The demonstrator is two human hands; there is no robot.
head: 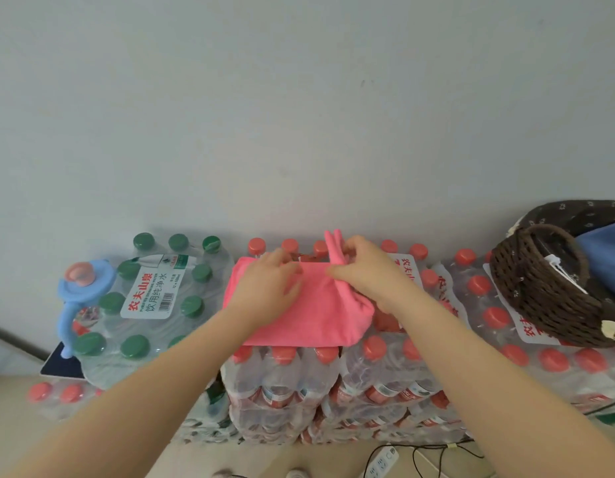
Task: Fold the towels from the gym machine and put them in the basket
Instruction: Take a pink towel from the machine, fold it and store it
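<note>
A pink towel [313,312] is being folded on packs of water bottles with red caps [378,350].

The towel is bright pink and soft, folded into a thick block, with its right end bunched up and a corner poking up. It is pressed flat by the left hand [268,284], whose fingers are spread wide. The bunched corner is pinched tight by the right hand [364,267]. A brown woven basket [540,291] is seen to the right, on the bottles, with a blue cloth [606,257] inside it.

Matt pink cloth towel [309,312]; dark woven wicker basket [540,288].
</note>
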